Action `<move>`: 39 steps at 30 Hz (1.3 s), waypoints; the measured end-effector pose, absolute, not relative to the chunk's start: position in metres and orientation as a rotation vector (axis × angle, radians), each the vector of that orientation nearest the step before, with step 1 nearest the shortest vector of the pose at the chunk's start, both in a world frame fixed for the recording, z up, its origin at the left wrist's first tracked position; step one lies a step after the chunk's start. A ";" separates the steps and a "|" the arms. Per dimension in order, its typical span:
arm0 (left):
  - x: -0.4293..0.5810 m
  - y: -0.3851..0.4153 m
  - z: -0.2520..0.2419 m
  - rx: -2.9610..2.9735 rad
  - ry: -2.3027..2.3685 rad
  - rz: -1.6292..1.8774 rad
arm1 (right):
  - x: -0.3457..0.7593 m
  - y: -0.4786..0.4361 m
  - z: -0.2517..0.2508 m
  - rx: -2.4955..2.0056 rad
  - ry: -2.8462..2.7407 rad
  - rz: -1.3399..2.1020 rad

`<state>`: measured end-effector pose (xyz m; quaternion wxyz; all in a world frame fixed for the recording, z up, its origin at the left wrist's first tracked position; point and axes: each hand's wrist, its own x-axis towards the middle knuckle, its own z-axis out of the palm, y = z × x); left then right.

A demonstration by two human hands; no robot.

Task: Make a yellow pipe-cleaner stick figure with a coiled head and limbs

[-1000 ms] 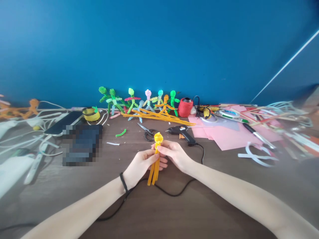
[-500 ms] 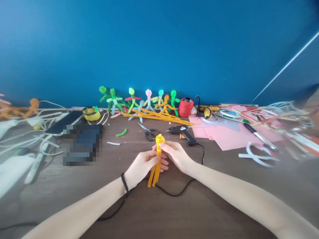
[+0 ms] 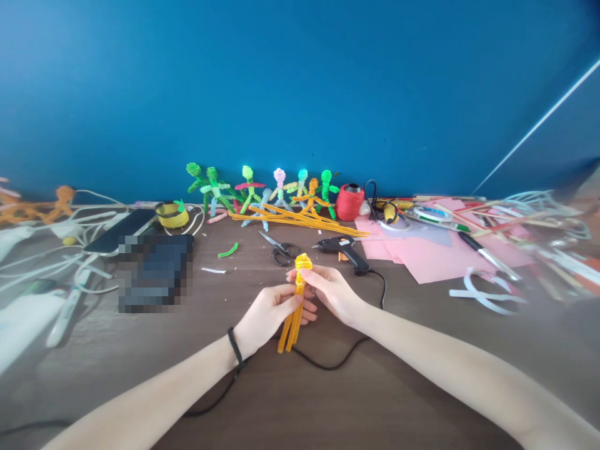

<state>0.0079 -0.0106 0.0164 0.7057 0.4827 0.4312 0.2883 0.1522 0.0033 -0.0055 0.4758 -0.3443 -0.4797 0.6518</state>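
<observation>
Just holding a yellow-orange fuzzy pipe-cleaner bundle (image 3: 294, 322) mid-scene over the dark brown worktop (image 3: 365, 400), running pretty much near-to-far, coiled end far. Pinched by the right hand's (image 3: 335, 294) fingers below the coil, the left hand's (image 3: 262, 319) fingers nearer.

Craft workspace: glue gun (image 3: 345, 245), scissors (image 3: 276, 246), pink paper (image 3: 435, 259), fuzzy figures (image 3: 248, 174)

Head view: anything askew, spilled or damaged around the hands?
Nothing seems spilled or damaged. Only stray litter: a green pipe-cleaner piece and a white scrap lie loose left of the scissors, probably offcuts.
</observation>
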 end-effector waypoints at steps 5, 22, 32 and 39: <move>0.008 -0.011 0.018 1.059 0.963 0.637 | 0.153 0.001 -0.004 -0.821 -1.175 1.608; 0.005 -0.009 0.014 1.000 0.894 0.658 | 0.154 0.002 -0.006 -0.757 -1.171 1.648; 0.006 -0.009 0.012 0.956 0.882 0.687 | 0.157 0.004 -0.010 -0.833 -1.254 1.625; 0.006 -0.009 0.012 0.941 0.901 0.676 | 0.157 0.002 -0.011 -0.826 -1.237 1.642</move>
